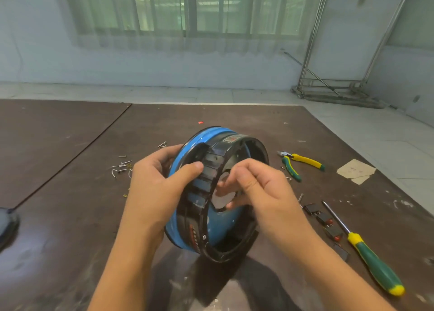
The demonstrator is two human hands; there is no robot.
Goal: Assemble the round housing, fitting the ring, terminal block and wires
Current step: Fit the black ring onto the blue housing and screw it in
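A round blue housing [212, 133] stands tilted on its edge at the middle of the brown table, its open side facing right. A black ring [234, 151] with ribbed segments sits around its open rim. My left hand [155, 188] grips the housing from the left, thumb pressed on the ribbed black segments. My right hand [256, 186] is at the opening, its fingers curled and reaching inside near a white patch; whether they pinch anything is hidden. Several small black terminal parts [325, 219] with red dots lie on the table to the right.
Yellow-green pliers [299, 162] lie to the right, a green-handled screwdriver [366, 252] nearer me on the right. Loose nails and staples [122, 166] are scattered left of the housing. A paper scrap [355, 171] lies far right. A dark round object [7, 221] sits at the left edge.
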